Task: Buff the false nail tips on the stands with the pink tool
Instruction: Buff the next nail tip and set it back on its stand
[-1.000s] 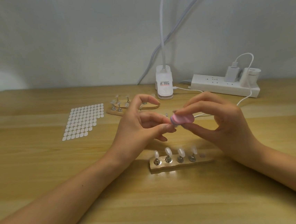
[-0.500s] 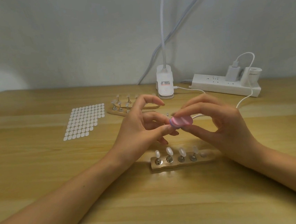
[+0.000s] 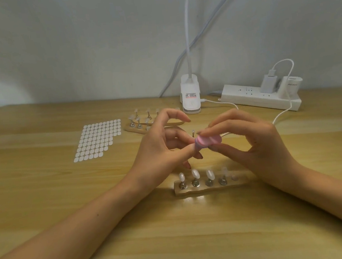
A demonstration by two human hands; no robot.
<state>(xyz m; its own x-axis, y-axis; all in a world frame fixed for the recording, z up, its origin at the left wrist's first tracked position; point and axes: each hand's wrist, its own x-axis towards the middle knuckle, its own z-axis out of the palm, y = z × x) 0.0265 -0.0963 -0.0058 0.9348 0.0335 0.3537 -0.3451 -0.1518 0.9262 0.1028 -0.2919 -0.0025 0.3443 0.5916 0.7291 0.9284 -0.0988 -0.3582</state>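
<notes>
My right hand (image 3: 257, 142) pinches the pink buffing tool (image 3: 209, 141) between thumb and fingers, above the table. Thumb and fingers of my left hand (image 3: 161, 149) pinch a small nail tip peg (image 3: 192, 131) against the tool's left end; the tip itself is mostly hidden. Below the hands lies a wooden stand (image 3: 211, 187) with several white nail tips (image 3: 195, 174) upright on metal pegs. Its rightmost spot (image 3: 234, 178) holds no peg. A second wooden stand (image 3: 136, 127) with more tips lies further back, partly behind my left hand.
A sheet of white oval stickers (image 3: 99, 139) lies at the left. A white clip lamp base (image 3: 190, 98) stands at the back, with a power strip (image 3: 261, 97) and chargers to its right. A white cable (image 3: 283, 112) runs behind my right hand.
The pink tool has slid slightly left and down against the piece in my left hand. Both hands have sunk a little; their holds are unchanged.
</notes>
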